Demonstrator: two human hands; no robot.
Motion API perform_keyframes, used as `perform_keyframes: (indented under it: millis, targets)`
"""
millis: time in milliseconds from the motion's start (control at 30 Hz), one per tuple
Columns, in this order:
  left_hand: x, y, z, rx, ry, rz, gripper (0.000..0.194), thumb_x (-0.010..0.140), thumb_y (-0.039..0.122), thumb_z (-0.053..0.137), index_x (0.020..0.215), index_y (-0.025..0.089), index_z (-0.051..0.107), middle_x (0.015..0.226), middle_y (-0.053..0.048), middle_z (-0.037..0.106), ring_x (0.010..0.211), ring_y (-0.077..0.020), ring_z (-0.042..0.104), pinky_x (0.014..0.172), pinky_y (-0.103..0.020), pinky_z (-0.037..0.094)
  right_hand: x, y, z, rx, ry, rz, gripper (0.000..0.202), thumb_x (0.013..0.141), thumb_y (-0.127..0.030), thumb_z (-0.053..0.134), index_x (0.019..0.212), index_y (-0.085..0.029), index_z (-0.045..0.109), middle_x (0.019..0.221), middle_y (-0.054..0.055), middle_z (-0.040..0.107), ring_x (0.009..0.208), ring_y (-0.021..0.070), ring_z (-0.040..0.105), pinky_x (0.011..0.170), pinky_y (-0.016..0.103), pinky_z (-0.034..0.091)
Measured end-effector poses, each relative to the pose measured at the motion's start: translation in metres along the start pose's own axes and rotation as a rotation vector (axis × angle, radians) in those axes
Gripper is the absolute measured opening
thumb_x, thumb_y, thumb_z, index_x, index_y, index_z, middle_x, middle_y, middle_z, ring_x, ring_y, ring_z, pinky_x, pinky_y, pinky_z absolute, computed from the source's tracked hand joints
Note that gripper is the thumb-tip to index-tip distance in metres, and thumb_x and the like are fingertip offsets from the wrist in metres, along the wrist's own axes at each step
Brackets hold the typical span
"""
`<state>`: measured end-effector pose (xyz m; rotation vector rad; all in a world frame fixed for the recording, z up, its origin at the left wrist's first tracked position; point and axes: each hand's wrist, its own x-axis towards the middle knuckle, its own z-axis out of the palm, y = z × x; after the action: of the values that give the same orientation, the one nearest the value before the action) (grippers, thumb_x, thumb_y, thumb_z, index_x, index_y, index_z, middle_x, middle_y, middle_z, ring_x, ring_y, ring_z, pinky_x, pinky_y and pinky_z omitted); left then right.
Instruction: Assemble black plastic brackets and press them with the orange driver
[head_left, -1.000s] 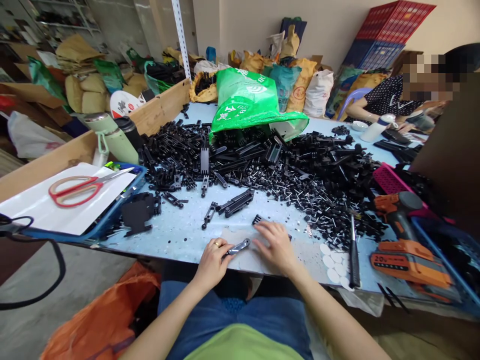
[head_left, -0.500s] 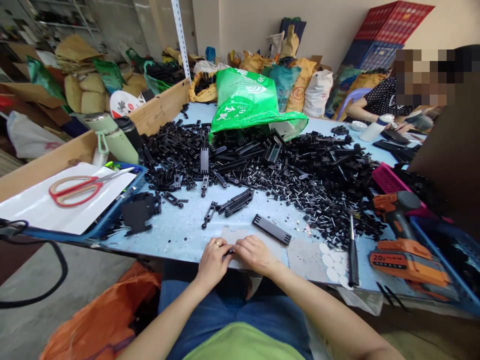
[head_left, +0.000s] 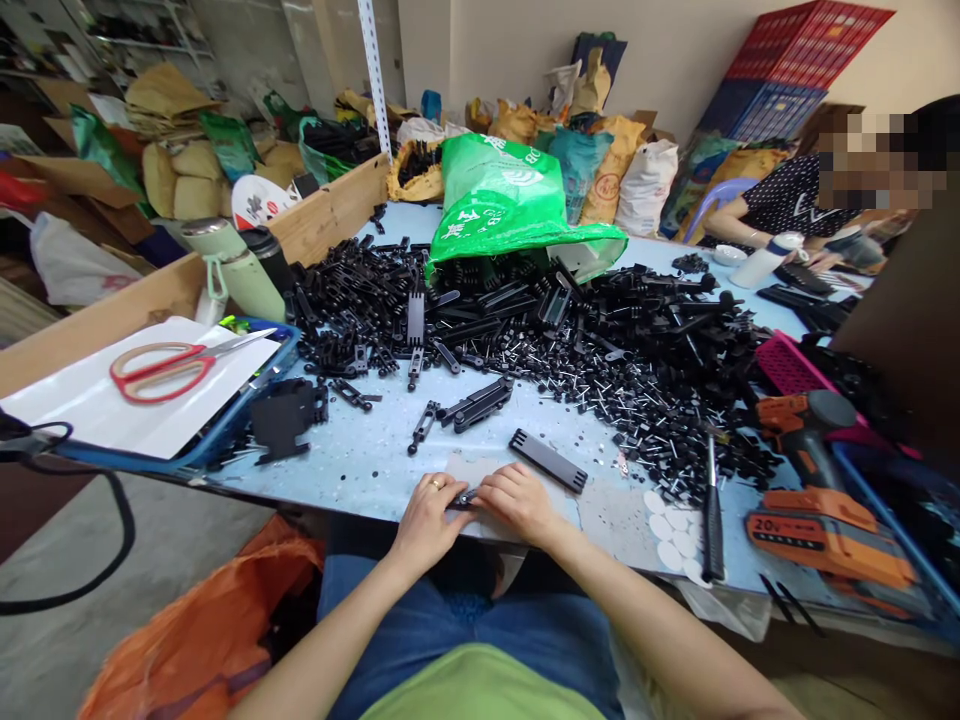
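Observation:
At the table's front edge, my left hand (head_left: 433,515) and my right hand (head_left: 516,502) meet over a small black plastic part (head_left: 463,499). The fingers of both are closed on it and hide most of its shape. Just beyond my right hand lies a flat black slotted bar (head_left: 548,460). Past my fingers rest a folded black bracket arm (head_left: 478,404) and a small black link with a ball end (head_left: 424,428). A grey worn patch (head_left: 611,515) of the surface stretches to the right of my hands.
Heaped black parts (head_left: 360,300) and loose screws (head_left: 600,385) spread behind a green sack (head_left: 502,200). Rightward lie a hammer (head_left: 712,520), white discs (head_left: 671,530) and an orange cordless drill (head_left: 829,535). Scissors (head_left: 161,372) lie on paper at left. Another person (head_left: 795,205) sits far right.
The view has shifted slightly, so things sit a little further right. Slightly more of the small black part shows between my fingers; both hands stay on it.

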<state>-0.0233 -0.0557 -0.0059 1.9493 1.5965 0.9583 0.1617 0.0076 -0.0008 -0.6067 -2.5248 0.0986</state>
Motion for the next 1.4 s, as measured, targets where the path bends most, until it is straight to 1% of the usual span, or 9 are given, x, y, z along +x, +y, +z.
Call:
perform_keyframes:
  millis: [67, 167, 267, 367, 600, 700, 900, 1067, 1400]
  targets:
    - [-0.001, 0.009, -0.008, -0.1, 0.024, -0.037, 0.017, 0.08, 0.03, 0.056, 0.091, 0.018, 0.063, 0.087, -0.007, 0.058, 0.09, -0.0218, 0.05, 0.081, -0.037, 0.042, -0.001, -0.001, -0.007, 0.032, 0.025, 0.015, 0.012, 0.089, -0.024, 0.05, 0.093, -0.018, 0.059, 0.085, 0.005, 0.067, 0.076, 0.0149, 0.056, 0.068, 0.03, 0.037]
    - [-0.002, 0.023, -0.016, -0.32, -0.069, -0.211, 0.029, 0.087, 0.033, 0.043, 0.073, 0.017, 0.062, 0.073, -0.004, 0.058, 0.077, -0.0181, 0.053, 0.073, -0.031, 0.042, -0.002, -0.005, -0.015, 0.056, 0.004, 0.007, 0.014, 0.09, -0.025, 0.049, 0.096, -0.021, 0.06, 0.089, 0.005, 0.068, 0.077, 0.016, 0.058, 0.069, 0.032, 0.038]
    - [-0.001, 0.03, -0.016, -0.535, -0.15, -0.428, 0.027, 0.082, 0.036, 0.05, 0.069, 0.015, 0.06, 0.064, -0.001, 0.057, 0.064, -0.0144, 0.051, 0.063, -0.025, 0.04, -0.002, -0.01, -0.021, 0.102, -0.029, -0.008, 0.015, 0.09, -0.026, 0.049, 0.097, -0.022, 0.061, 0.09, 0.005, 0.068, 0.078, 0.0157, 0.059, 0.071, 0.033, 0.039]
    - [-0.002, 0.027, -0.015, -0.58, -0.106, -0.508, 0.024, 0.078, 0.036, 0.055, 0.07, 0.014, 0.059, 0.065, 0.0, 0.057, 0.062, -0.013, 0.05, 0.061, -0.024, 0.038, -0.004, -0.011, -0.027, 0.174, -0.017, 0.024, 0.02, 0.085, -0.035, 0.056, 0.099, -0.022, 0.06, 0.093, 0.005, 0.067, 0.082, 0.0174, 0.058, 0.075, 0.035, 0.04]
    - [-0.006, 0.029, -0.02, -0.409, -0.06, -0.369, 0.024, 0.084, 0.033, 0.048, 0.072, 0.016, 0.06, 0.07, -0.001, 0.057, 0.066, -0.0135, 0.052, 0.063, -0.024, 0.04, 0.0, -0.015, -0.033, 0.681, 0.068, 0.778, 0.026, 0.083, -0.045, 0.055, 0.08, -0.019, 0.06, 0.08, 0.004, 0.06, 0.071, 0.015, 0.054, 0.064, 0.027, 0.044]
    - [-0.008, 0.031, -0.017, -0.314, -0.025, -0.294, 0.023, 0.086, 0.03, 0.047, 0.077, 0.016, 0.062, 0.075, -0.003, 0.059, 0.072, -0.0156, 0.055, 0.067, -0.026, 0.043, 0.004, -0.014, -0.028, 0.848, 0.048, 0.805, 0.029, 0.079, -0.044, 0.059, 0.069, -0.017, 0.057, 0.082, 0.004, 0.059, 0.079, 0.0165, 0.056, 0.072, 0.029, 0.044]
    - [-0.017, 0.014, -0.005, 0.096, 0.2, -0.102, 0.034, 0.085, 0.028, 0.05, 0.117, 0.02, 0.053, 0.104, -0.01, 0.059, 0.098, -0.0249, 0.051, 0.085, -0.042, 0.044, 0.005, 0.0, -0.016, 0.962, 0.008, 1.027, 0.033, 0.071, -0.047, 0.065, 0.064, -0.016, 0.056, 0.103, 0.011, 0.06, 0.099, 0.0233, 0.055, 0.088, 0.039, 0.039]
    - [-0.018, 0.001, 0.007, 0.12, 0.13, 0.0, 0.024, 0.087, 0.024, 0.048, 0.108, 0.02, 0.058, 0.096, -0.008, 0.061, 0.093, -0.0225, 0.053, 0.082, -0.04, 0.046, 0.007, 0.005, -0.008, 1.029, -0.043, 1.084, 0.034, 0.065, -0.047, 0.069, 0.061, -0.015, 0.058, 0.093, 0.01, 0.062, 0.097, 0.0236, 0.055, 0.089, 0.041, 0.038]
    - [-0.019, -0.001, 0.013, 0.155, 0.157, -0.001, 0.02, 0.087, 0.022, 0.049, 0.102, 0.02, 0.061, 0.091, -0.007, 0.062, 0.089, -0.0213, 0.054, 0.078, -0.038, 0.045, 0.008, -0.002, -0.004, 0.892, -0.038, 1.07, 0.026, 0.07, -0.038, 0.064, 0.058, -0.015, 0.058, 0.089, 0.008, 0.059, 0.086, 0.0211, 0.056, 0.084, 0.037, 0.04]
